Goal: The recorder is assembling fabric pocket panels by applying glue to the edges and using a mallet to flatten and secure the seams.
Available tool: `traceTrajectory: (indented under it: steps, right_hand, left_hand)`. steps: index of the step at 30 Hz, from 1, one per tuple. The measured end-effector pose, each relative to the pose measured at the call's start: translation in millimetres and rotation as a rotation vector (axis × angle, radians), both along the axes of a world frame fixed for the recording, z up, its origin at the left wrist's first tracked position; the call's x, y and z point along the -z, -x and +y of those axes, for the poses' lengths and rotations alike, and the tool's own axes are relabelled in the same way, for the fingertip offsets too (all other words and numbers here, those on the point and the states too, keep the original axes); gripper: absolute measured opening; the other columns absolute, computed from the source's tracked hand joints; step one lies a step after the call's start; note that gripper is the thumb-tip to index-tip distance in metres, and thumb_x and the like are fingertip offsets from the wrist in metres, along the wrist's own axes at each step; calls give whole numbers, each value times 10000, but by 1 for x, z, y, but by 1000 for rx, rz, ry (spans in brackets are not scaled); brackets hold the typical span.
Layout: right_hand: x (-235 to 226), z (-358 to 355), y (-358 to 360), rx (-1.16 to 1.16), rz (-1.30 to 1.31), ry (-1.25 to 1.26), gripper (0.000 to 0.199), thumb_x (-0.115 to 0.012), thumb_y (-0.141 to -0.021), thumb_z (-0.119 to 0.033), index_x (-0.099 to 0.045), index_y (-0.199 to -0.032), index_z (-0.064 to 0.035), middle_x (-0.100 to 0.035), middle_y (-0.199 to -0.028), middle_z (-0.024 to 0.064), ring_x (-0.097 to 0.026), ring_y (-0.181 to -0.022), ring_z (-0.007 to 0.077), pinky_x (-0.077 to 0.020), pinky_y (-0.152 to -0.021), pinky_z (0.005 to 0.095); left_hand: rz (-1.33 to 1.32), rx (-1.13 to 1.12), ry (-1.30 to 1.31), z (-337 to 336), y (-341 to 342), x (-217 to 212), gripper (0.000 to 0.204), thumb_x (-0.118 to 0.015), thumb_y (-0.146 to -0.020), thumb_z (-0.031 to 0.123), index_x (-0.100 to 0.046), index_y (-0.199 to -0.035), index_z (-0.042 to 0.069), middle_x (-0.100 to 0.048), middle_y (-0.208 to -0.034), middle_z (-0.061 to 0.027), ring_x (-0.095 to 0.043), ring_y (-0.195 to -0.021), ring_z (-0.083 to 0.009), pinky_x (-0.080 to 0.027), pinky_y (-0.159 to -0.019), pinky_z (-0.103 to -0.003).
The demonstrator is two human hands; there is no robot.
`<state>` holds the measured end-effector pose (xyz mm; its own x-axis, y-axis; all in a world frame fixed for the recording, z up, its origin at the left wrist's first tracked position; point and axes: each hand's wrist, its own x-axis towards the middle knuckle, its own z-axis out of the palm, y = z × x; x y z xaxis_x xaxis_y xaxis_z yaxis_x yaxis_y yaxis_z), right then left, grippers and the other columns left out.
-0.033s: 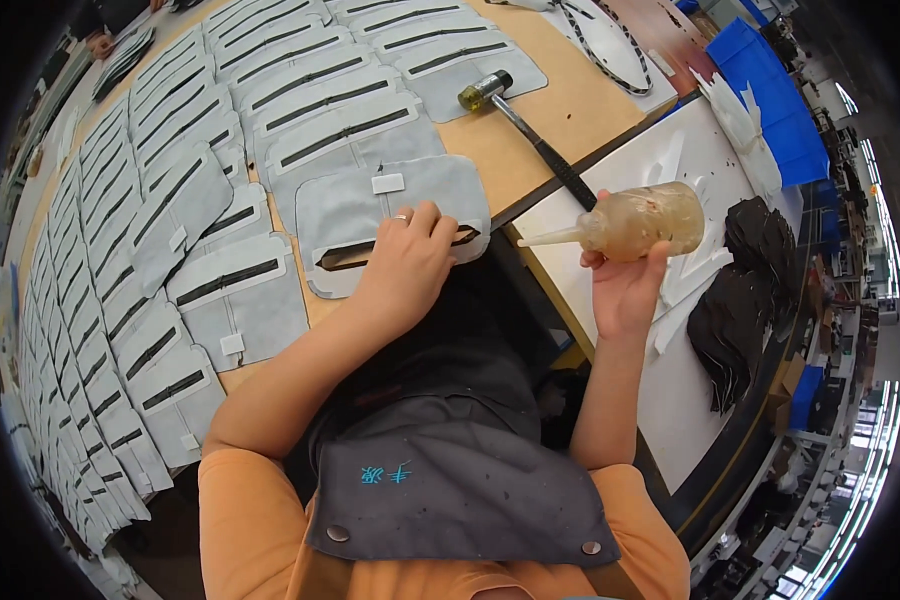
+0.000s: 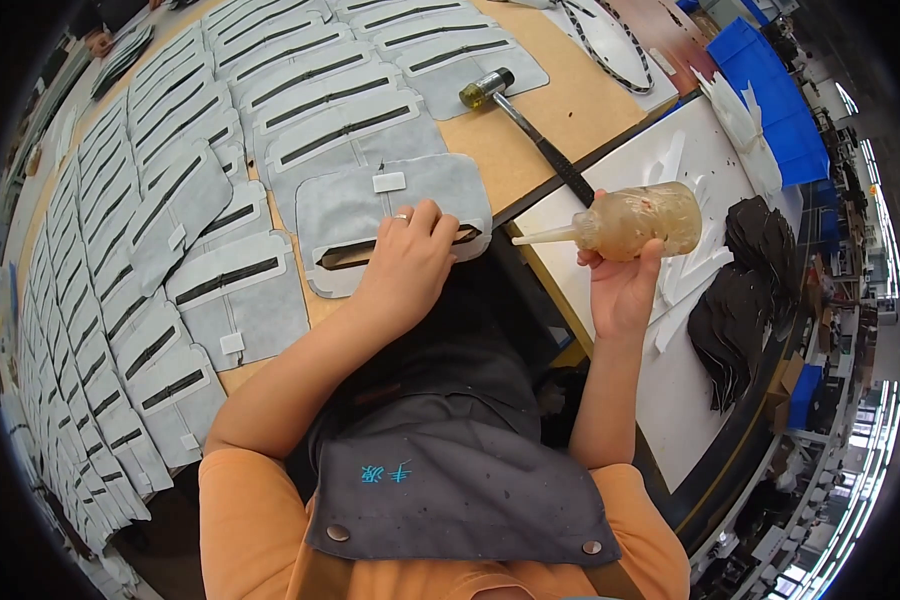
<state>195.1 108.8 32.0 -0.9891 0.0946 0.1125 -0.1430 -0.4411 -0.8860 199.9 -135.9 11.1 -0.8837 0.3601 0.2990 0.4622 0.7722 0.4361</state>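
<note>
Left hand [image 2: 405,262] pressed flat, releasing nothing, on slotted grey felt panel [image 2: 370,215]; right hand [image 2: 620,290] grasps translucent amber squeeze bottle [image 2: 640,220], nozzle tapered

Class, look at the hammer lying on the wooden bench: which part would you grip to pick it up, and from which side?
Grip the hammer by its long black handle, coming from above with the fingers across it. It lies flat, head pointing away and handle end nearest the right hand, so the middle of the slim handle looks easiest to close around.

Hammer [image 2: 530,130] on wooden table [image 2: 570,100]; blue bins [image 2: 770,95], dark stacked pieces [image 2: 745,300]
</note>
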Motion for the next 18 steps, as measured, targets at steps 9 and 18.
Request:
traceTrajectory:
  steps: [9,18]
  right_hand:
    - [16,-19,-11,112,-46,-55,761,-682,-798,-567,-426,-1328,-85,-528,-1313,184,-630,-978,230,-550,-691,334]
    - [14,-26,-6,211,89,-282,684,-644,-856,-514,-422,-1301,-45,-555,-1246,185,-635,-982,253,-569,-614,339]
  left_hand:
    - [-144,-11,-323,-14,0,-7,99,-634,-862,117,-602,-913,37,-542,-823,-89,-507,-795,-275,-365,-755,-372]
    - [-181,-59,-309,-13,-1,-5,86,-621,-865,145,-661,-845,72,-566,-798,-60,-501,-782,-252,-325,-744,-375]
